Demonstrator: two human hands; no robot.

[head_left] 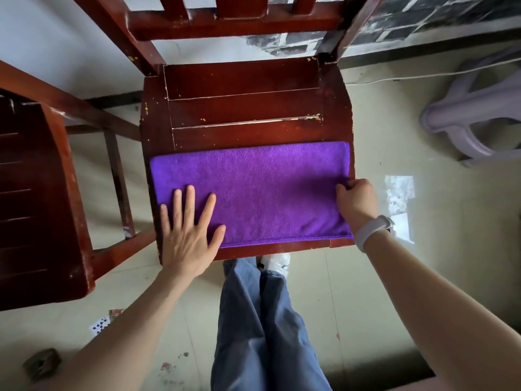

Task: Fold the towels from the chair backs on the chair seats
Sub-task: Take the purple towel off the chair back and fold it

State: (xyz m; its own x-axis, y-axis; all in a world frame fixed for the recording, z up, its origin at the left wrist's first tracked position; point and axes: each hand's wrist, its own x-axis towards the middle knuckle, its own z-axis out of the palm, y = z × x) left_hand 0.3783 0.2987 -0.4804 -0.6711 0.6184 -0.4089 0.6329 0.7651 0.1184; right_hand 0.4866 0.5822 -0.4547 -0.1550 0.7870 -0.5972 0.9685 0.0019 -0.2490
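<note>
Purple towel flat on front half of wooden chair seat, near hem flush with front edge; rear half of seat bare. Left hand pressed flat on towel's left end, fingers spread straight. Right hand pinching right edge (fingers curled). Second chair close left; plastic stool right.

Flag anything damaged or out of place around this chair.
The chair seat has chipped paint along its slats and edges. A playing card lies loose on the floor. The purple towel lies flat and square, left hand pressing it, right hand gripping its edge.
</note>
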